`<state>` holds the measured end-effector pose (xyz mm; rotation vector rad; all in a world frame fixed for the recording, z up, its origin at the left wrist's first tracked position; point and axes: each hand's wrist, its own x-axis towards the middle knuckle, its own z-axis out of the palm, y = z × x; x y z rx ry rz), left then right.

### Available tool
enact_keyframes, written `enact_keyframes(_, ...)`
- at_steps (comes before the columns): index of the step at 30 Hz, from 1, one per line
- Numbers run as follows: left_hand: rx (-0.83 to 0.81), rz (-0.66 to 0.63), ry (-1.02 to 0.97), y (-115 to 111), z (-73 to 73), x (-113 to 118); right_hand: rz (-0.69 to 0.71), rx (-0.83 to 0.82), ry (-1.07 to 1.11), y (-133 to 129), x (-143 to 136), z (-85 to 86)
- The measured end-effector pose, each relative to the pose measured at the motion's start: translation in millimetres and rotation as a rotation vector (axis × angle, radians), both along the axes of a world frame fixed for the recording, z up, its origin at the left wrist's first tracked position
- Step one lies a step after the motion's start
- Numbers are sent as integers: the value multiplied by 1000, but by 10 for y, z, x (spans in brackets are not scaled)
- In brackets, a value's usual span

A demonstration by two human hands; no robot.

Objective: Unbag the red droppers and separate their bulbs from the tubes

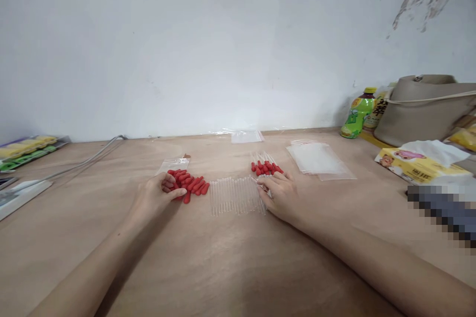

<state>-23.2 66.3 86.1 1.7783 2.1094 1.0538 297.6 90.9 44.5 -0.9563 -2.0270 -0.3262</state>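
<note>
My left hand (165, 190) is at the left end of a pile of red rubber bulbs (191, 184), its fingers curled and its thumb apart, touching the bulbs. Whether it holds one is unclear. Side by side in the middle lies a row of clear thin tubes (234, 195). My right hand (277, 190) rests at the right end of that row, its fingertips close together over the tubes; what they grip is too small to tell. Just behind it lie several red-bulbed droppers (265, 167), their clear stems pointing to the wall.
Clear plastic bags (316, 158) lie right of centre, another (247, 136) near the wall. At right stand a green bottle (359, 113), a grey bag (420, 109) and a tissue pack (420, 166). A cable (92, 157) and power strip (28, 197) lie left.
</note>
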Motion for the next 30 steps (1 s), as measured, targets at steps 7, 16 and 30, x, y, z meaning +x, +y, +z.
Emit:
enact_keyframes(7, 55, 61, 290, -106, 126, 118, 51, -37, -56, -65, -32, 14)
enact_keyframes(16, 314, -132, 495, -195, 29, 398, 95, -133, -161, -125, 32, 101)
enact_keyframes(30, -71, -437, 268, 493, 87, 1496, 154, -165, -316, -73, 258, 157)
